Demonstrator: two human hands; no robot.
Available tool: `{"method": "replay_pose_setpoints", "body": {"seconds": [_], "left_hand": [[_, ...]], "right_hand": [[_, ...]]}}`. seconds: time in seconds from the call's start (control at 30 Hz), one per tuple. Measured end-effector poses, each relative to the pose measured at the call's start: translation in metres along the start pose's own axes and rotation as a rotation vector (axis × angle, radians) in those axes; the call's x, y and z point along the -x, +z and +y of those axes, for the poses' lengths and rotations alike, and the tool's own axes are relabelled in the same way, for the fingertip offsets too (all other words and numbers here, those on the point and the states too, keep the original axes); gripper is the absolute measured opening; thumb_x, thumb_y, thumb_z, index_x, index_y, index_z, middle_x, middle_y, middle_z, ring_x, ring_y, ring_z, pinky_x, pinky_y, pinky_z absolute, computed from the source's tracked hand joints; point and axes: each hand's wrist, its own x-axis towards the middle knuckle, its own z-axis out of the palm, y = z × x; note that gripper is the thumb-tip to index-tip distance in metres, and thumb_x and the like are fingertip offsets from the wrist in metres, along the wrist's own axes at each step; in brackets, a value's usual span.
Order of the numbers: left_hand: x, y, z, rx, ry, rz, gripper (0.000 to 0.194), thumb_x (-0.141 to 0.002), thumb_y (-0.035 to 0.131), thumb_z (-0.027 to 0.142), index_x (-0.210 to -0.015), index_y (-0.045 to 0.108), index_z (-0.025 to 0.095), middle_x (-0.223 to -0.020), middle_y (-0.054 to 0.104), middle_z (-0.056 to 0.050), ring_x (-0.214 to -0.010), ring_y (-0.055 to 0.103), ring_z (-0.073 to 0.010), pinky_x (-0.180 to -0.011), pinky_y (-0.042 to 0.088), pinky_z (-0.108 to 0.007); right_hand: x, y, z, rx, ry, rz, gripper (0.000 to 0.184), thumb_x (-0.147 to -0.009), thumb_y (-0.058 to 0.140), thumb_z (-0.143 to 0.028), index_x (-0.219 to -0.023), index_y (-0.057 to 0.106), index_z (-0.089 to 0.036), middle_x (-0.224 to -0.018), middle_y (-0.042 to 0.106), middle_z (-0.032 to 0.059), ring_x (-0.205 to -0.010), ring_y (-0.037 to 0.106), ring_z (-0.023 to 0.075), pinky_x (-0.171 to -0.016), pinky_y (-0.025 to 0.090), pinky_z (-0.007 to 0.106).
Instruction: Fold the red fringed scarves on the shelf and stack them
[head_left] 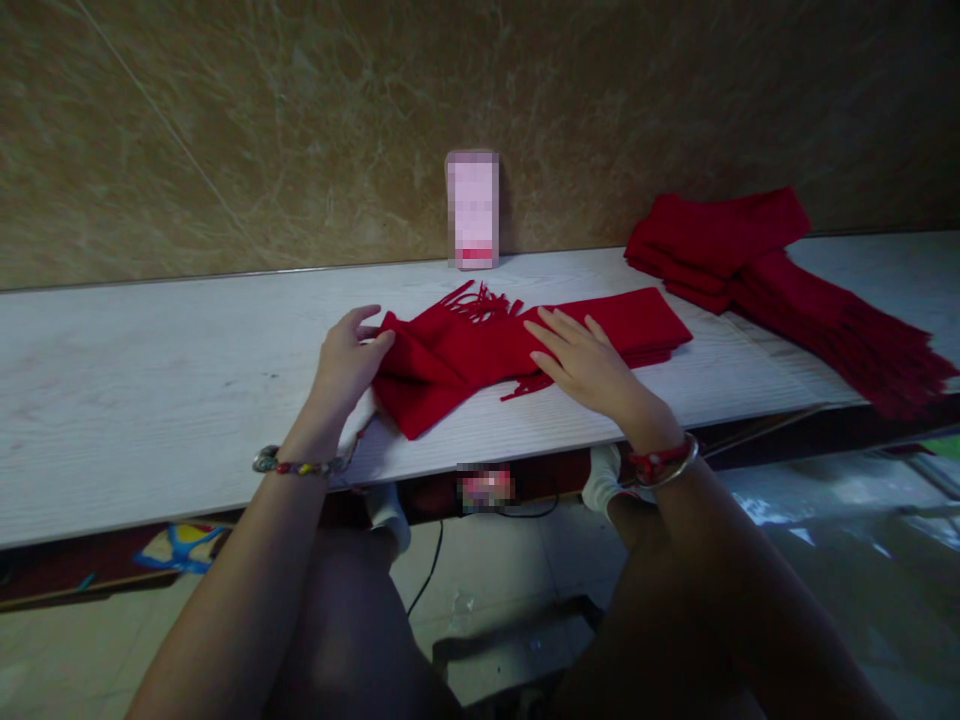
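Note:
A red scarf (480, 350) with a fringe lies partly folded on the white wood-grain surface in front of me. My left hand (349, 355) is at its left end, thumb and fingers apart, with the thumb touching the cloth's edge. The fabric there is turned at an angle and slightly rumpled. My right hand (581, 360) rests flat on the scarf right of its middle, fingers spread. Fringe strands show along the far side, and a few stick out at the near edge beside my right hand.
Another folded red scarf pile (720, 240) sits at the back right, its fringe hanging toward the near edge. A phone (473, 210), blurred out, leans against the brown marbled wall (300, 120). The white tabletop (150, 390) is narrow. Below are my legs and a dark cable (427, 580).

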Motion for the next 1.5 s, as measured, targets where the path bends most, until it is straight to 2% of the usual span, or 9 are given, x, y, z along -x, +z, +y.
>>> {"method": "replay_pose_setpoints", "body": {"seconds": [0.13,0.27,0.37,0.47,0.6,0.8,1.0,1.17,1.5], "left_hand": [[0.018,0.01,0.02,0.11,0.13,-0.224,0.049,-0.081,0.054,0.027,-0.129,0.05,0.018,-0.095,0.071,-0.007,-0.083,0.068,-0.0181,-0.078,0.055,-0.033],[0.028,0.02,0.027,-0.091,0.379,-0.477,0.04,-0.086,0.048,0.024,-0.125,0.055,0.017,-0.101,0.071,-0.008,-0.093,0.066,-0.0191,-0.089,0.052,-0.037],[0.022,0.021,0.018,-0.251,0.437,-0.276,0.04,-0.083,0.054,0.02,-0.123,0.056,0.017,-0.121,0.063,-0.009,-0.108,0.06,-0.0216,-0.094,0.049,-0.038],[0.016,0.023,0.01,-0.365,0.314,-0.202,0.056,-0.074,0.066,0.018,-0.128,0.051,0.014,-0.128,0.058,-0.014,-0.116,0.055,-0.0254,-0.097,0.046,-0.04],[0.019,0.027,0.011,-0.304,0.184,-0.305,0.059,-0.075,0.065,0.016,-0.131,0.048,0.013,-0.111,0.067,-0.013,-0.097,0.065,-0.0219,-0.088,0.051,-0.038],[0.02,0.021,0.018,-0.21,0.192,-0.084,0.038,-0.074,0.063,0.016,-0.112,0.062,0.014,-0.079,0.071,-0.005,-0.074,0.067,-0.0169,-0.077,0.053,-0.032],[0.015,0.025,0.008,-0.16,0.085,-0.227,0.054,-0.072,0.065,0.016,-0.124,0.053,0.013,-0.1,0.07,-0.01,-0.088,0.066,-0.0185,-0.082,0.053,-0.033],[0.023,0.032,0.016,-0.132,0.157,-0.263,0.047,-0.069,0.067,0.015,-0.116,0.06,0.016,-0.084,0.072,-0.005,-0.077,0.067,-0.0174,-0.078,0.054,-0.032],[0.009,0.004,0.024,0.039,0.055,0.153,0.032,-0.066,0.066,0.016,-0.097,0.066,0.019,-0.066,0.062,0.004,-0.068,0.061,-0.0141,-0.072,0.052,-0.029]], "right_hand": [[0.001,0.0,0.001,0.003,-0.011,-0.006,0.045,-0.095,0.035,-0.032,-0.137,0.045,-0.02,-0.148,0.037,0.0087,-0.136,0.031,0.0255,-0.11,0.023,0.053],[0.002,0.003,0.001,-0.009,-0.013,0.025,0.045,-0.095,0.033,-0.033,-0.137,0.045,-0.023,-0.147,0.039,0.0074,-0.136,0.033,0.0253,-0.11,0.024,0.054],[0.002,0.004,0.002,-0.018,-0.019,0.042,0.045,-0.094,0.033,-0.033,-0.137,0.045,-0.025,-0.147,0.04,0.0067,-0.135,0.034,0.0257,-0.109,0.025,0.055],[0.002,0.003,0.001,-0.017,-0.024,0.038,0.045,-0.094,0.033,-0.032,-0.137,0.045,-0.024,-0.147,0.04,0.0077,-0.135,0.034,0.0265,-0.109,0.024,0.056],[0.002,0.003,0.0,-0.009,-0.019,0.033,0.045,-0.094,0.034,-0.032,-0.137,0.045,-0.022,-0.147,0.04,0.0084,-0.136,0.033,0.0272,-0.109,0.024,0.056],[0.003,0.004,0.001,-0.01,-0.027,0.055,0.043,-0.095,0.035,-0.031,-0.134,0.048,-0.021,-0.146,0.041,0.0085,-0.135,0.034,0.0255,-0.109,0.025,0.054],[0.004,0.004,0.0,-0.023,-0.033,0.071,0.043,-0.094,0.034,-0.032,-0.134,0.048,-0.022,-0.146,0.042,0.0082,-0.135,0.035,0.0255,-0.109,0.025,0.054],[0.004,0.005,0.001,-0.029,-0.033,0.069,0.043,-0.094,0.034,-0.032,-0.135,0.048,-0.024,-0.145,0.042,0.0076,-0.135,0.035,0.0259,-0.108,0.025,0.055],[0.005,0.003,-0.001,-0.027,-0.011,0.047,0.043,-0.094,0.035,-0.032,-0.132,0.05,-0.021,-0.145,0.042,0.0083,-0.135,0.035,0.0255,-0.109,0.026,0.053]]}}
